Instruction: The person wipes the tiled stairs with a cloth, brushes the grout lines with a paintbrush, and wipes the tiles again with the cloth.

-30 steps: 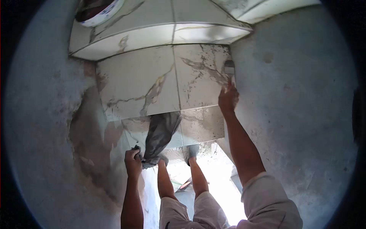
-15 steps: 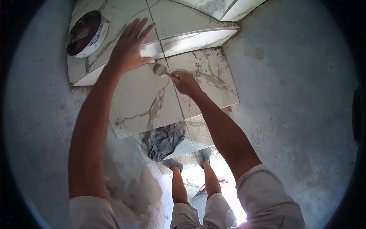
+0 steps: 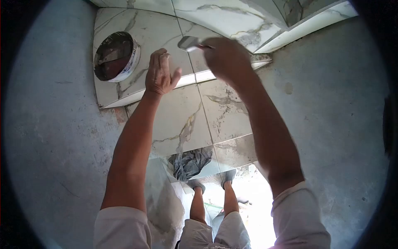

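In my right hand (image 3: pixel 226 58) is a small flat-headed hand tool (image 3: pixel 189 43) with a greyish head and a thin reddish handle. Blur keeps me from telling whether it is a brush or a putty knife. It is over the marble-patterned step tile (image 3: pixel 153 23), close to the dark joint between tiles. My left hand (image 3: pixel 161 74) holds nothing, its thumb apart and its fingers slightly bent, at the front edge of that step. Left of it on the same step stands a white tub (image 3: pixel 133 66) with dark brownish contents.
A crumpled dark cloth or bag (image 3: pixel 191 162) lies on a lower step near my feet. Tiled steps (image 3: pixel 182 120) run down towards me. Bluish-grey walls (image 3: pixel 327 108) flank the stairs, and a higher step (image 3: pixel 228 16) rises above.
My right hand has raised the tool from the riser to the step above. My left hand has drawn its fingers in. The view has shifted, showing more of the upper steps.
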The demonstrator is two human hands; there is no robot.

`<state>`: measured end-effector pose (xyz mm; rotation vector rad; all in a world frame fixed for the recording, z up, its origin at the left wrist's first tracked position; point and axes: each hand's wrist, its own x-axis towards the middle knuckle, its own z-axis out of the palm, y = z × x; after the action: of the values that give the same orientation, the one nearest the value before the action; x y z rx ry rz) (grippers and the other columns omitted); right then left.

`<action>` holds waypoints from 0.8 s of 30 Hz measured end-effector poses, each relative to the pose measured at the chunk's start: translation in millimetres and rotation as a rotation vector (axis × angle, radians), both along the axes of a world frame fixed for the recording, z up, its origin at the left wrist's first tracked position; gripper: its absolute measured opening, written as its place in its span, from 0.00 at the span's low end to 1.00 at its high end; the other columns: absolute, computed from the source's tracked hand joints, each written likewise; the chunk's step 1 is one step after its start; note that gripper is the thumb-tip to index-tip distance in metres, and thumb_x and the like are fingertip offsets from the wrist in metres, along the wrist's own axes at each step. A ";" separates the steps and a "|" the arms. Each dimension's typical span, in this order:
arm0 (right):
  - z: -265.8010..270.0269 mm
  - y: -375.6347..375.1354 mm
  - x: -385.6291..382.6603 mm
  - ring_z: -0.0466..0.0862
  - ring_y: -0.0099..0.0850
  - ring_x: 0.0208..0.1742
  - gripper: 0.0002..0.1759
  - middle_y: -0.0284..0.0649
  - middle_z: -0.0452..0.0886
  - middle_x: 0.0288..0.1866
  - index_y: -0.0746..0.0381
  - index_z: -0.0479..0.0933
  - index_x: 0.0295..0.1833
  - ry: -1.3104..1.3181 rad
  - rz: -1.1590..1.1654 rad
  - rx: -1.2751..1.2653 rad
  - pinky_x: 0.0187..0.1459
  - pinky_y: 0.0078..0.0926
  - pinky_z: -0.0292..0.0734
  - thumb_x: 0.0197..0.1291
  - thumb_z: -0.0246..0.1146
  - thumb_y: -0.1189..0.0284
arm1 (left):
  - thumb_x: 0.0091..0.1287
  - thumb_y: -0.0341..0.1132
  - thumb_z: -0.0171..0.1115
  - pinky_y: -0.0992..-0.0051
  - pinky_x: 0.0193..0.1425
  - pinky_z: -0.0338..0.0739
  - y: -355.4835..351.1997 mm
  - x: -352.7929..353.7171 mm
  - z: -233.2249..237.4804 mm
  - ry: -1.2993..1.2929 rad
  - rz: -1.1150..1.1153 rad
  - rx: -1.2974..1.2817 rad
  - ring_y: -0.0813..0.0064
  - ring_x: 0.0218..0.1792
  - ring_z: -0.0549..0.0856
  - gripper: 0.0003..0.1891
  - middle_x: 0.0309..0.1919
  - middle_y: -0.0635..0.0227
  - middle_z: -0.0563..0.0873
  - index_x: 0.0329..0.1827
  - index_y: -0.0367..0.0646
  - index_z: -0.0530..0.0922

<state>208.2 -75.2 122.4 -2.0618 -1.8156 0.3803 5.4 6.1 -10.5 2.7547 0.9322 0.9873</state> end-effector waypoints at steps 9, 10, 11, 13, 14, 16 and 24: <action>0.5 -123.2 -5.9 0.85 0.41 0.31 0.15 0.42 0.83 0.29 0.55 0.82 0.49 -0.076 -0.016 -0.222 0.36 0.42 0.81 0.62 0.55 0.66 | 0.57 0.34 0.61 0.54 0.64 0.69 -4.8 7.0 -1.6 0.125 0.103 0.125 0.50 0.53 0.75 0.15 0.49 0.51 0.76 0.45 0.36 0.71; -8.4 -120.0 -8.7 0.84 0.40 0.30 0.15 0.41 0.82 0.29 0.55 0.81 0.51 -0.061 -0.030 -0.091 0.35 0.41 0.81 0.63 0.55 0.66 | 0.59 0.33 0.60 0.53 0.64 0.70 -4.4 6.9 -0.7 0.125 0.118 0.135 0.48 0.53 0.75 0.15 0.49 0.49 0.76 0.45 0.34 0.72; -14.9 -111.7 -15.2 0.84 0.37 0.29 0.16 0.39 0.81 0.27 0.52 0.80 0.54 0.026 -0.071 -0.062 0.35 0.40 0.80 0.63 0.56 0.65 | 0.60 0.31 0.58 0.52 0.63 0.70 -4.5 8.9 -2.0 0.122 0.126 0.140 0.46 0.53 0.75 0.14 0.49 0.47 0.76 0.46 0.33 0.72; -13.4 -84.1 -23.2 0.85 0.40 0.31 0.16 0.42 0.82 0.30 0.48 0.79 0.55 0.063 -0.080 -0.010 0.37 0.41 0.81 0.63 0.55 0.68 | 0.60 0.33 0.58 0.48 0.65 0.68 -6.3 11.7 0.6 0.175 0.138 0.120 0.45 0.55 0.75 0.17 0.51 0.46 0.76 0.48 0.31 0.72; -9.8 -59.3 -22.7 0.86 0.44 0.34 0.16 0.45 0.84 0.31 0.51 0.80 0.53 0.110 -0.081 -0.022 0.39 0.43 0.82 0.61 0.55 0.69 | 0.60 0.34 0.58 0.48 0.65 0.68 -4.9 11.7 0.6 0.189 0.138 0.127 0.44 0.55 0.74 0.18 0.51 0.46 0.76 0.49 0.31 0.71; -20.8 -0.6 -14.8 0.87 0.48 0.38 0.15 0.49 0.85 0.33 0.56 0.82 0.47 0.099 -0.041 0.005 0.41 0.44 0.83 0.57 0.55 0.73 | 0.60 0.34 0.58 0.47 0.66 0.67 -7.9 15.1 1.7 0.216 0.125 0.133 0.44 0.55 0.74 0.19 0.51 0.45 0.75 0.50 0.30 0.71; -20.4 -36.6 67.7 0.85 0.42 0.40 0.10 0.48 0.84 0.34 0.60 0.82 0.39 -0.132 0.004 -0.088 0.45 0.41 0.79 0.55 0.56 0.74 | 0.56 0.37 0.61 0.45 0.71 0.61 -3.4 11.8 -12.1 0.249 0.199 0.091 0.42 0.56 0.74 0.25 0.51 0.44 0.75 0.53 0.30 0.71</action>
<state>275.9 -111.8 102.0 -2.1903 -1.9107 0.3377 17.1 2.7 -22.6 2.9563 1.2480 0.7355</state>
